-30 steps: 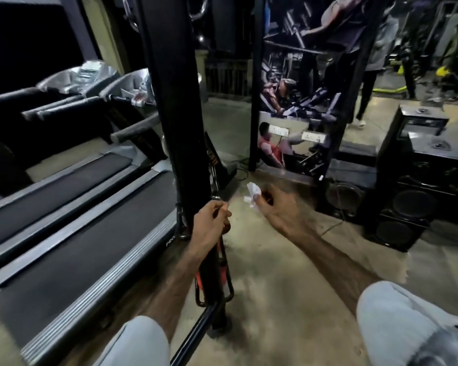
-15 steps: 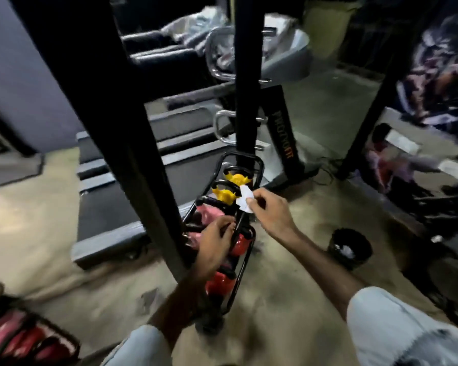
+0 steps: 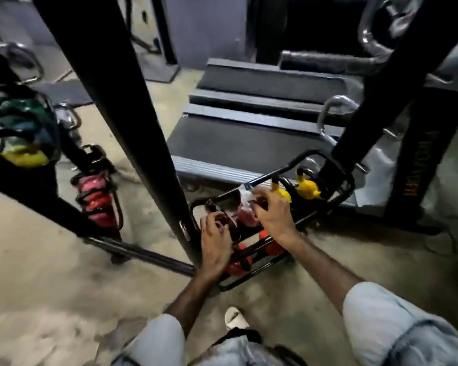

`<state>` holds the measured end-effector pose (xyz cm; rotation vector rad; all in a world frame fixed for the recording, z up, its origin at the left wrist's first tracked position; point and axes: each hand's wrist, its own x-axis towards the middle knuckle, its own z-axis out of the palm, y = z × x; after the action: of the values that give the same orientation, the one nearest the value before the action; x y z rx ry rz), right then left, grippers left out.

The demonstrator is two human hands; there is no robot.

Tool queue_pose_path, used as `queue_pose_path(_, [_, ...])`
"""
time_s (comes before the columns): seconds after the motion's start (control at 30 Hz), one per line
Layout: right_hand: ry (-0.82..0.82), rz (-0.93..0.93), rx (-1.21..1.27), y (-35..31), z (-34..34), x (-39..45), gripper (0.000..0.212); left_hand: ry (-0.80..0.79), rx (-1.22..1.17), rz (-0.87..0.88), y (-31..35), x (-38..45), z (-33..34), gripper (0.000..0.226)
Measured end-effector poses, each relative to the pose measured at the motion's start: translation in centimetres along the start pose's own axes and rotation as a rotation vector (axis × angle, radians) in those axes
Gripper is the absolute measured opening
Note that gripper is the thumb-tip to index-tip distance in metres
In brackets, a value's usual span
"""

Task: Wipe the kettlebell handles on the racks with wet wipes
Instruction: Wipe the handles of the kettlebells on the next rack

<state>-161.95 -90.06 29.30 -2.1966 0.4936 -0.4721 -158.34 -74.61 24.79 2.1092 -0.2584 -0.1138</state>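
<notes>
A low black rack (image 3: 339,196) on the floor holds yellow kettlebells (image 3: 308,188) at its far end, a pink kettlebell (image 3: 245,216) in the middle and red kettlebells (image 3: 271,248) nearest me. My left hand (image 3: 214,241) curls its fingers round a dark kettlebell handle (image 3: 224,217) at the rack's left side. My right hand (image 3: 271,211) is over the pink kettlebell, fingers curled, pinching a white wet wipe (image 3: 245,192) of which only a small blurred bit shows. The handle under the right hand is hidden.
A thick black slanted post (image 3: 111,101) stands just left of my left hand. A second rack (image 3: 95,199) with pink and red kettlebells is further left. A treadmill deck (image 3: 249,138) lies behind the rack. My white shoe (image 3: 236,318) is on the concrete floor.
The view has swung left and down onto the rack. My right hand came down with the wipe from above the yellow kettlebells onto the pink one. The left hand stays on the rack's left side.
</notes>
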Motion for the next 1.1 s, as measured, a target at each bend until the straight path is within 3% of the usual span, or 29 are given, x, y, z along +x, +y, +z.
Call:
queue_pose_path(0.17, [-0.231,-0.058,0.003,3.2,0.7,1.5,0.025,0.124,0.007,-0.067,0.2,0.9,1.0,0.037])
queue_pose_path(0.27, [-0.362,-0.127,0.043,4.6,1.4,2.1,0.016,0.103,-0.007,-0.095,0.4,2.3,1.4,0.030])
queue_pose_path(0.43, [-0.573,-0.059,0.153,5.5,1.8,2.8,0.025,0.132,0.075,-0.223,1.0,4.2,1.9,0.031])
queue_pose_path(0.57, [-0.578,-0.071,0.211,7.5,2.8,2.1,0.020,0.157,0.106,-0.327,2.0,4.6,2.2,0.043])
queue_pose_path(0.7, [-0.576,-0.007,0.228,8.5,3.6,0.9,0.008,0.019,0.219,-0.411,3.4,5.3,1.5,0.067])
queue_pose_path(0.8, [-0.574,0.018,0.289,9.2,4.2,0.6,0.010,-0.051,0.199,-0.479,4.3,6.0,1.4,0.067])
queue_pose_path(1.0, [-0.465,0.098,0.528,6.3,4.8,1.3,0.009,-0.024,0.156,-0.490,4.4,6.5,1.3,0.066])
queue_pose_path(1.1, [-0.459,0.148,0.476,7.8,5.1,-0.6,0.009,-0.027,0.089,-0.545,4.5,6.4,1.3,0.065])
